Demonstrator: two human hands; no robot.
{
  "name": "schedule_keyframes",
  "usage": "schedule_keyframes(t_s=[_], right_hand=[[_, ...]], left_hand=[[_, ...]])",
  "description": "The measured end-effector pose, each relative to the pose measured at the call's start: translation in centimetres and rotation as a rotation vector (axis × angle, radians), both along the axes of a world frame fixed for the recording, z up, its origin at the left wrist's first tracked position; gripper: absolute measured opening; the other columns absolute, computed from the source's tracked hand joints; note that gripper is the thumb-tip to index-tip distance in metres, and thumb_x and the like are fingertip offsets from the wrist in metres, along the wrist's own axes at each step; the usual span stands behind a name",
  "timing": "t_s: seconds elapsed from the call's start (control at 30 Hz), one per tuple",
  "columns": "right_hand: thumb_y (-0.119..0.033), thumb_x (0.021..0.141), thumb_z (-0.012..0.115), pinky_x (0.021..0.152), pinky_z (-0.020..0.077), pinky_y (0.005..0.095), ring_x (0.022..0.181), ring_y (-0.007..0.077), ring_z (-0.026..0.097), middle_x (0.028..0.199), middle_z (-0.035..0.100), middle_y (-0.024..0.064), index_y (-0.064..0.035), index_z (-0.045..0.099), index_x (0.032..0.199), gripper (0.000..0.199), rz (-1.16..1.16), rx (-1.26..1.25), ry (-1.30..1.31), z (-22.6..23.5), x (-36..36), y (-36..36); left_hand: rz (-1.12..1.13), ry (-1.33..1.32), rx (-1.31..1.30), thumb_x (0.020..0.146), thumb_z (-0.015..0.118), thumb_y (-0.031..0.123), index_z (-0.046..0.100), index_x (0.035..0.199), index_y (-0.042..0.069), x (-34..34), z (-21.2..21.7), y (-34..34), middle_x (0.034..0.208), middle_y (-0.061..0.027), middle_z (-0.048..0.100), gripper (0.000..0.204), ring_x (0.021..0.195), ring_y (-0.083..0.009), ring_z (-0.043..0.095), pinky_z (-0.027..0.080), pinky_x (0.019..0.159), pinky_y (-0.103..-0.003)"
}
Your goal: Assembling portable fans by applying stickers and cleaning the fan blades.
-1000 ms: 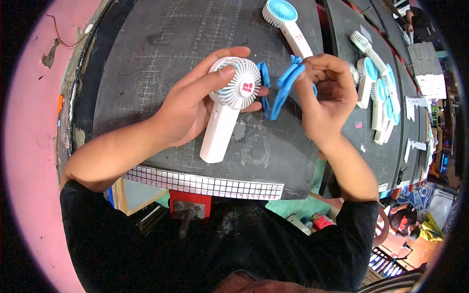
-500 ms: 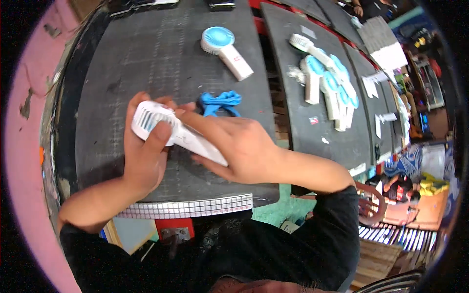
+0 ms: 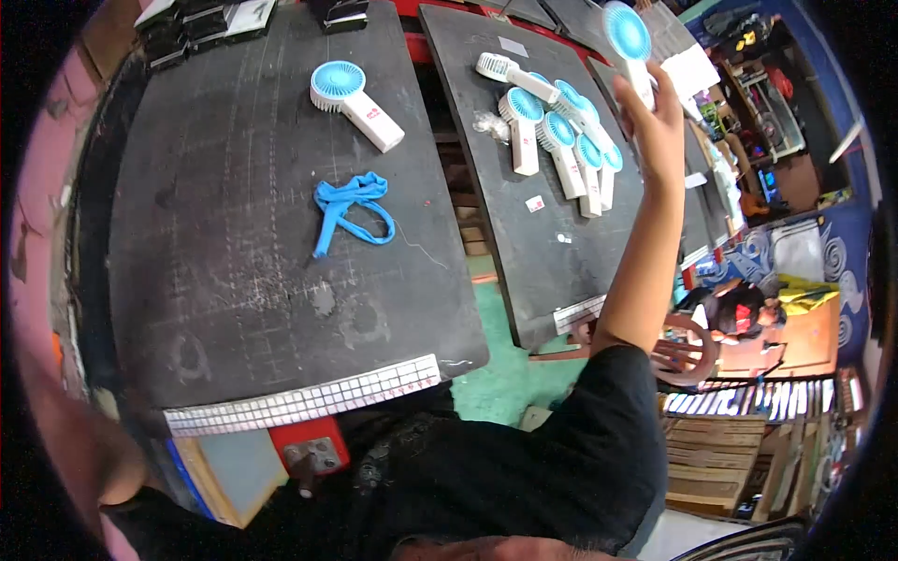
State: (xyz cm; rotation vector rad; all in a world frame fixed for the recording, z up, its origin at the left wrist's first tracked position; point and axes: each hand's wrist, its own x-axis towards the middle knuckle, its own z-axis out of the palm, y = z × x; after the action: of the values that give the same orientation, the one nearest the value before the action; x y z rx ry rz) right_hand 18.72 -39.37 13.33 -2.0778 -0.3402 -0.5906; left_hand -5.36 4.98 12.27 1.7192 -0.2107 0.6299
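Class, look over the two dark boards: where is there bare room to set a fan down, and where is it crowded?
Free: the near board between the blue strap and the ruler strip, and its left half. Free too: the far board's near end. Crowded: the fan cluster under the right hand, which holds a fan.

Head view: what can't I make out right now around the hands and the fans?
- Left hand: out of view past the lower left rim.
- Handheld fan in the right hand: handle hidden by the fingers.
- Pile of fans: overlapping, exact count unclear.
- Blue strap: bunched, shape unclear.
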Motion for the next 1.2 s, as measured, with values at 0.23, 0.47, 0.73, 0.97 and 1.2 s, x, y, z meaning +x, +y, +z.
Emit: schedule_keyframes(t_s=[0.23,0.47,0.73,0.97,1.2], right_hand=[[-0.036,0.087,0.078,0.066,0.051,0.0287,0.081,0.0154,0.067,0.091,0.071,0.012,0.0029,0.067,0.118,0.051,-0.532,0.012,0.062,-6.8,7.0,-18.3],[-0.042,0.084,0.076,0.087,0.0499,0.0322,0.095,0.0208,0.068,0.102,0.073,0.0165,0.0057,0.069,0.118,0.058,-0.623,-0.276,0.149,-11.9,9.5,-22.7],[-0.042,0.087,0.064,0.1,0.0466,0.0364,0.112,0.0328,0.066,0.119,0.072,0.0167,-0.0108,0.072,0.123,0.049,-0.557,-0.119,0.306,-15.8,11.4,-25.9],[-0.056,0.091,0.045,0.114,0.0324,0.05,0.134,0.042,0.049,0.136,0.064,0.0116,-0.0267,0.067,0.132,0.055,-0.653,-0.273,0.369,-16.2,12.3,-25.3],[-0.034,0.096,0.062,0.099,0.0467,0.0342,0.114,0.0237,0.065,0.12,0.071,0.0187,0.0019,0.068,0.124,0.046,-0.583,0.048,0.061,-14.6,9.9,-22.4]], left_hand=[[0.055,0.009,-0.041,0.094,0.059,0.044,0.031,0.154,0.005,-0.7,-3.5,3.3,0.156,-0.0204,0.037,0.076,0.136,-0.0308,0.043,0.04,0.111,-0.045],[0.14,-0.047,0.032,0.097,0.056,0.037,0.03,0.154,0.004,1.6,-3.6,5.4,0.155,-0.0197,0.039,0.071,0.129,-0.0287,0.049,0.043,0.108,-0.043],[0.13,-0.177,0.149,0.1,0.051,0.029,0.029,0.155,0.003,7.4,1.8,7.1,0.155,-0.0188,0.04,0.065,0.12,-0.0262,0.056,0.046,0.105,-0.041],[0.119,-0.314,0.239,0.102,0.048,0.022,0.027,0.156,0.002,11.9,8.1,6.1,0.154,-0.018,0.041,0.061,0.113,-0.0241,0.062,0.049,0.102,-0.039],[-0.244,-0.416,0.823,0.08,0.065,0.006,0.066,0.119,0.009,17.8,0.6,-5.7,0.13,-0.0149,0.062,0.039,0.122,-0.0359,0.058,0.044,0.107,-0.045]])
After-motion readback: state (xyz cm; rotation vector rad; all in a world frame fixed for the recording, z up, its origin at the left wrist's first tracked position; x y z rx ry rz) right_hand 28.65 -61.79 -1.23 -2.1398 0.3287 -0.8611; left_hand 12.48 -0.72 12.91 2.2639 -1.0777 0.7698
